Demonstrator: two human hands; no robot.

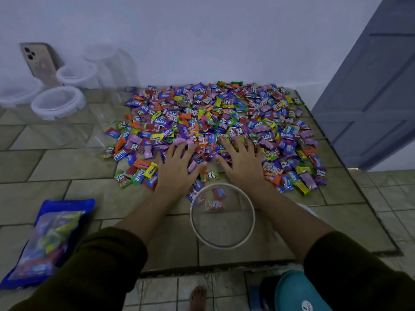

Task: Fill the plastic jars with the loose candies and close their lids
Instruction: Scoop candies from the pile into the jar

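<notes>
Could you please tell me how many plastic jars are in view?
5. One open jar nearest the camera; four lidded jars at upper left: front, leftmost, middle, rearmost. Others may be hidden.

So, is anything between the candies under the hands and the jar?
Nothing visible. The jar stands lidless right at the near edge of the candies; the left hand and right hand rest on the pile.

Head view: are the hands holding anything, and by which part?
Nothing is held: left hand and right hand rest flat, fingers spread, on the loose candies.
</notes>
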